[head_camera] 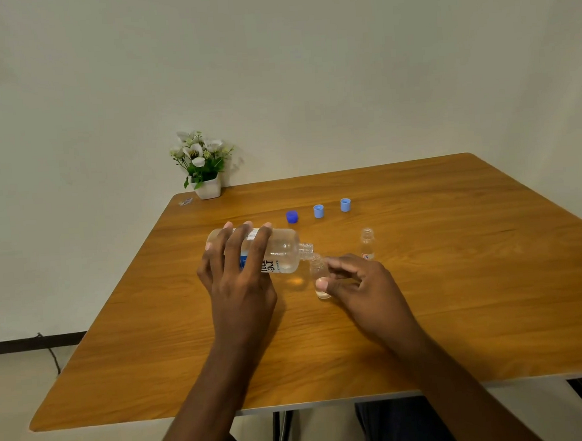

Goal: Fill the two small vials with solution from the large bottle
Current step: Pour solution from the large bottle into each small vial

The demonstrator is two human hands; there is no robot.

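Large bottle [281, 252] lies tipped at frame centre, mid-table [460, 294], bare wood toward every edge; left hand [238, 279] curls over its body, mouth at the rim of a vial [318, 270] pinched by right hand [359, 281]; second vial [367, 244] stands just right, untouched

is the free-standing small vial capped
No, the small clear glass vial beside the right hand stands uncapped; two light blue plastic caps sit behind it.

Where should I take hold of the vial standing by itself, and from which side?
I'd pinch the free vial low on its body, from its right with the right hand, once that releases the first vial. It stands upright and uncapped, so its mouth should stay clear for the bottle, which the left hand tips in from the left.
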